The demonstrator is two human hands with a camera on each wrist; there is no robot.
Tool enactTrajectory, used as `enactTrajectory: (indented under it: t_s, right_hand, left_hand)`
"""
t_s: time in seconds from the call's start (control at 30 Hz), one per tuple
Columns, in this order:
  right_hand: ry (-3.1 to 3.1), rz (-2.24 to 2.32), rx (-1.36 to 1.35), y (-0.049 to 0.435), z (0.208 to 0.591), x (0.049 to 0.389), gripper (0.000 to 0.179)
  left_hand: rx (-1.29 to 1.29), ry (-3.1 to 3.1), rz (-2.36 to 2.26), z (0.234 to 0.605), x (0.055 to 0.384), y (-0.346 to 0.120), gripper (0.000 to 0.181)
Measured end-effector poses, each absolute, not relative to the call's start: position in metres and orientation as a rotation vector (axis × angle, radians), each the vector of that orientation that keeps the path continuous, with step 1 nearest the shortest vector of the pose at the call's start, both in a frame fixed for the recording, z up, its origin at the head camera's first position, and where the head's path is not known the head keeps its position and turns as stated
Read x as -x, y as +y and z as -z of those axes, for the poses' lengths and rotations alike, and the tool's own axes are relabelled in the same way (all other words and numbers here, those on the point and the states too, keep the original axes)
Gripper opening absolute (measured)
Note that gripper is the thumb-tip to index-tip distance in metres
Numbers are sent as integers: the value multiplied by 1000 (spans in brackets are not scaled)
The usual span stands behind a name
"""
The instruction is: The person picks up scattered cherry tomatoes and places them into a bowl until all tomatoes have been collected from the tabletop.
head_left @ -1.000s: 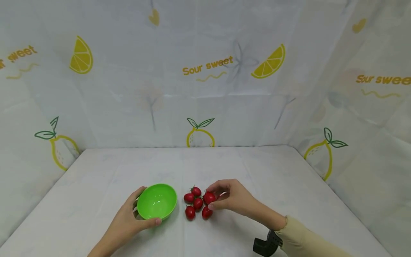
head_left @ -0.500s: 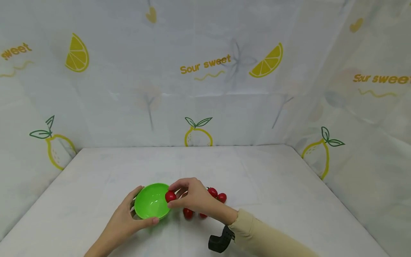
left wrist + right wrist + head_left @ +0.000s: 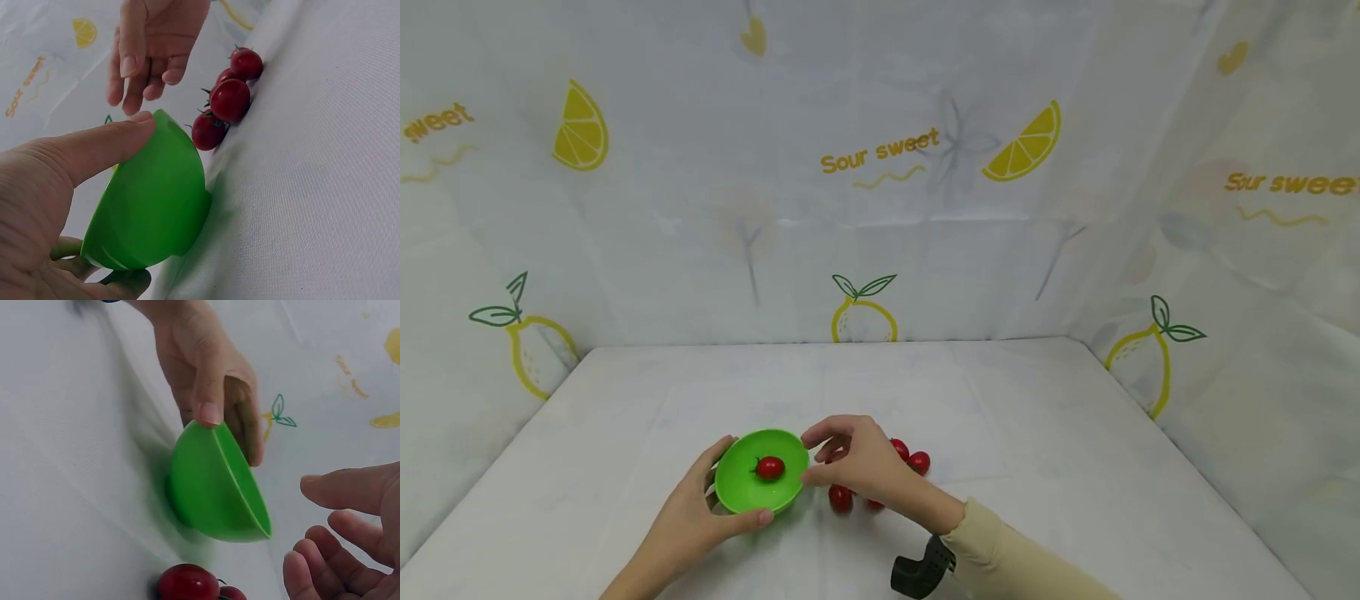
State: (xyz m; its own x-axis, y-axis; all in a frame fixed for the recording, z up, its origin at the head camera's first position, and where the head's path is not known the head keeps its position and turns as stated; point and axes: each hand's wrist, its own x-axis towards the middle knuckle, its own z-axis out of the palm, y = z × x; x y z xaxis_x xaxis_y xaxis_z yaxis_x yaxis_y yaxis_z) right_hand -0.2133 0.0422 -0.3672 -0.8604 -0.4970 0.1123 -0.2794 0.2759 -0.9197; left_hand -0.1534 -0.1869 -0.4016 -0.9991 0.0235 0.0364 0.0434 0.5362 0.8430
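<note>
My left hand [image 3: 688, 508] grips the green bowl [image 3: 737, 492] from its left side, thumb at the near rim and fingers round the far wall. Inside the bowl lies one red cherry tomato [image 3: 770, 468] with a green stem. At the bowl's right rim is my right hand [image 3: 868, 467], its thumb and fingers parted and nothing between them. Several more cherry tomatoes [image 3: 230, 100] lie on the table to the right of the bowl, partly hidden by the right hand in the head view.
A white cloth covers the table [image 3: 1045, 433]. Behind it hangs a pale curtain [image 3: 880, 242] printed with lemons and words. A black device [image 3: 917, 575] is strapped beneath my right wrist, by the beige sleeve [image 3: 1015, 558].
My right hand has carried a cherry tomato leftward from the group to the bowl and let go of it there. The left hand has kept its hold on the bowl.
</note>
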Motion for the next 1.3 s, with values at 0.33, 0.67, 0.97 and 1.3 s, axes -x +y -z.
enactTrajectory:
  t_s: [0.33,0.67,0.97,1.3]
  right_hand:
    - [2451,1887,351,98,355,202,23]
    - [2656,1835,75,137,363,178,26]
    - [2810,1689,19,152,387,191,37]
    - [2769,1664,20,153,397,200,40]
  left_hand:
    - [6,-2751,1516,404,151,-187,106]
    - [14,-2757,1517,403,151,-186,106]
    - [6,-2764,1510,402,151,-185,106]
    - [-15,-2775,1517,400,152,-183,106]
